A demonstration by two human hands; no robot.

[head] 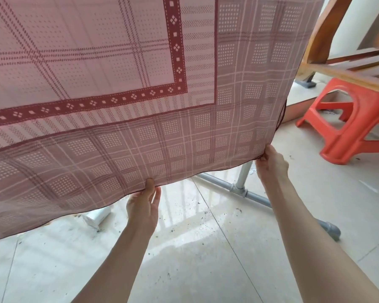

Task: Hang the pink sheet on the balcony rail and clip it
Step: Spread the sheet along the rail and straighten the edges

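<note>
Pink sheet (123, 88) hangs draped in front, its top support out of view; left hand (143, 204) pinches the lower hem, right hand (271, 162) pinches the bottom corner (fingers curled on cloth); advise pulling evenly to flatten creases before clipping.

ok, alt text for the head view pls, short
Two bare hands hold the bottom hem of a hanging pink sheet with a dark red border: the left hand pinches mid-hem, the right hand grips the lower right corner. Behind are a grey pipe stand, tiled floor and a red plastic stool.
</note>
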